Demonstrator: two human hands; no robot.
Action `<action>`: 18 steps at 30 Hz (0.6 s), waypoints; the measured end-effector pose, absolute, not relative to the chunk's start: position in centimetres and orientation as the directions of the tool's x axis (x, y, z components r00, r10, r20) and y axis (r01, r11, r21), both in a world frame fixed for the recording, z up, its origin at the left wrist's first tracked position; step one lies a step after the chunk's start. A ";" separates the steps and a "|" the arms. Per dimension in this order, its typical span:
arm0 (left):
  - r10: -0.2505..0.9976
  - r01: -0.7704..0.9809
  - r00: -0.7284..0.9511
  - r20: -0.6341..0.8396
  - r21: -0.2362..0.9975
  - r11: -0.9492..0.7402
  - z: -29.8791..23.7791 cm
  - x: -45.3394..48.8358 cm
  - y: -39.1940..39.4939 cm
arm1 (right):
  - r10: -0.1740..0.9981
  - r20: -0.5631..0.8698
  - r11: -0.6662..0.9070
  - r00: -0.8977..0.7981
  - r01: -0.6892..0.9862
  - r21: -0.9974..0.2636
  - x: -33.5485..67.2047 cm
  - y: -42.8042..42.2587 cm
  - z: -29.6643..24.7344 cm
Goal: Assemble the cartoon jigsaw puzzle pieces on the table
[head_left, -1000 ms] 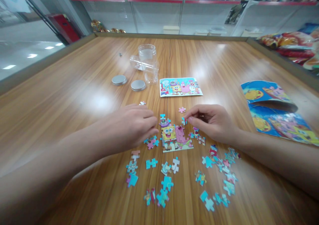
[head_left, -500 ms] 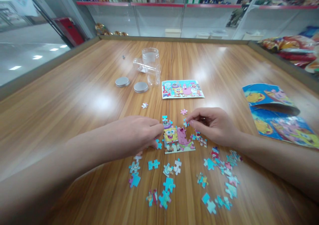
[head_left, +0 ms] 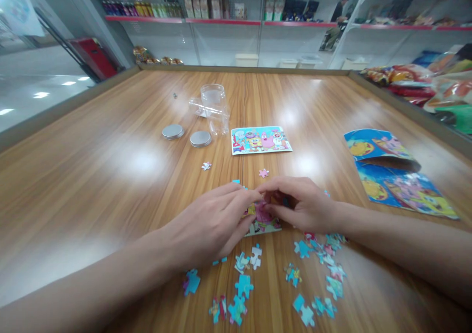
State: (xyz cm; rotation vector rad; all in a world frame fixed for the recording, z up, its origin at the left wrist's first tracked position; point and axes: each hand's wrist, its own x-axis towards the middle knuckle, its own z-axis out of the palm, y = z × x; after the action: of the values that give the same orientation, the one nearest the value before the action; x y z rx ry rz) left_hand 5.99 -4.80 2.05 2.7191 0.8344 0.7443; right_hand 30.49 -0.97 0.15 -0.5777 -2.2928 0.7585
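Note:
The partly joined cartoon jigsaw puzzle (head_left: pixel 263 217) lies on the table, its pink figure showing between my hands. My left hand (head_left: pixel 219 215) reaches over its left side, fingers stretched and thumb apart, covering much of the yellow figure. From the right, my right hand (head_left: pixel 304 202) pinches at the upper edge; the small puzzle piece in its fingertips is now hidden. The index fingertips of both hands nearly meet. A pink puzzle piece (head_left: pixel 263 173) lies just beyond them. Several loose blue pieces, one being a puzzle piece (head_left: pixel 244 286), are scattered on the near side.
Behind the puzzle lies a reference picture card (head_left: pixel 261 140). Clear plastic tubes (head_left: pixel 214 107) and silver lids (head_left: pixel 200 138) stand farther left. A blue printed packet (head_left: pixel 398 175) is at right. Snack bags (head_left: pixel 401 79) and shelves (head_left: pixel 221 22) border the table (head_left: pixel 140 111).
My right hand has moved left with its pinched piece to the puzzle's upper edge. My left hand has shifted right over the puzzle. The view has tilted up slightly.

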 end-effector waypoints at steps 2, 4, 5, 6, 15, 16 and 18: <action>0.588 0.499 0.725 0.360 0.314 -0.807 2.2 5.9 -4.7 | 0.627 0.426 0.689 -0.652 0.208 -0.694 30.5 -0.9 0.2; 0.547 0.479 0.789 0.280 0.277 -0.833 2.4 5.7 -4.5 | 0.696 0.383 0.608 -0.607 0.215 -0.764 30.5 -0.7 0.3; 0.513 0.457 0.824 0.241 0.251 -0.853 2.4 5.6 -4.4 | 0.730 0.352 0.559 -0.586 0.215 -0.801 30.5 -0.7 0.3; 0.483 0.438 0.852 0.202 0.229 -0.869 2.5 5.5 -4.2 | 0.758 0.321 0.513 -0.568 0.214 -0.831 30.5 -0.6 0.3; 0.484 0.448 0.867 0.118 0.240 -0.861 3.1 4.6 -3.7 | 0.808 0.210 0.396 -0.551 0.244 -0.885 30.5 -0.5 0.4; 0.484 0.448 0.868 0.115 0.243 -0.860 3.1 4.6 -3.6 | 0.806 0.207 0.396 -0.555 0.245 -0.885 30.5 -0.5 0.4; 0.484 0.448 0.869 0.109 0.244 -0.860 3.1 4.5 -3.6 | 0.799 0.211 0.415 -0.563 0.263 -0.871 30.5 -0.5 0.5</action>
State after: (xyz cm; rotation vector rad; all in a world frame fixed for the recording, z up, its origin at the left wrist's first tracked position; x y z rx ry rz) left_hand 4.54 -3.63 3.12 2.8306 0.7146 0.2451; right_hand 30.48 -0.47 0.46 -0.8972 -2.0454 1.1029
